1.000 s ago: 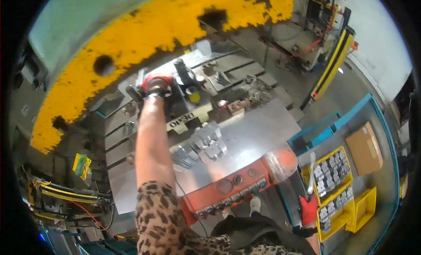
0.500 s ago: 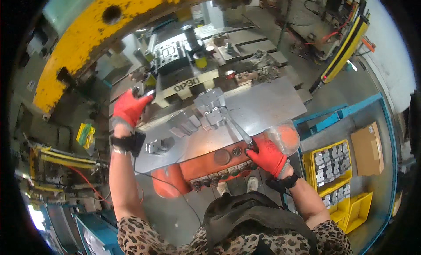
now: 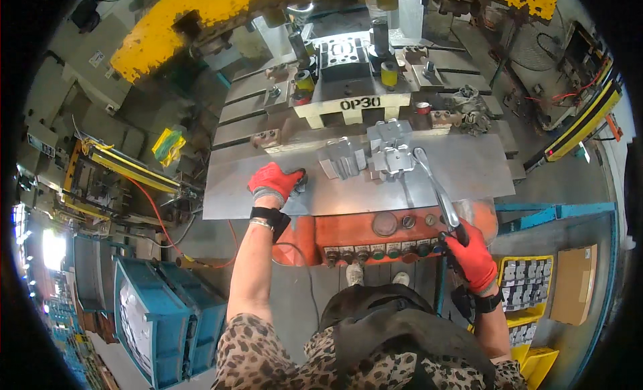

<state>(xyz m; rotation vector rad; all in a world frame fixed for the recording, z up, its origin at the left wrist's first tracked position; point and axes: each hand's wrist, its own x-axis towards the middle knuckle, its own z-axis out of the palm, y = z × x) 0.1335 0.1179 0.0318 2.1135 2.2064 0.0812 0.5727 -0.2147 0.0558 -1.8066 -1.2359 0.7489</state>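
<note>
My left hand (image 3: 274,181), in a red glove, is closed on a small grey metal part (image 3: 301,185) at the left of the flat metal plate (image 3: 261,201). The glove hides most of that part. My right hand (image 3: 475,257), also red-gloved, grips the dark handle of a long metal tool with a rounded head (image 3: 437,187). The tool slants up and left over the plate, its head close beside a stack of formed metal parts (image 3: 394,160). Left of the stack, several more bent metal parts (image 3: 343,159) stand together on the plate.
Behind the plate sits a press die (image 3: 358,88) with posts and yellow cylinders, under a yellow press frame (image 3: 234,11). An orange control panel (image 3: 375,232) with buttons runs along the front. At right, yellow bins (image 3: 526,316) of parts and a cardboard sheet (image 3: 574,285) stand in a blue frame.
My left hand has come back from beside the die's left side and closed on the metal part lying on the plate. My right hand still holds the tool. The whole view has turned.
</note>
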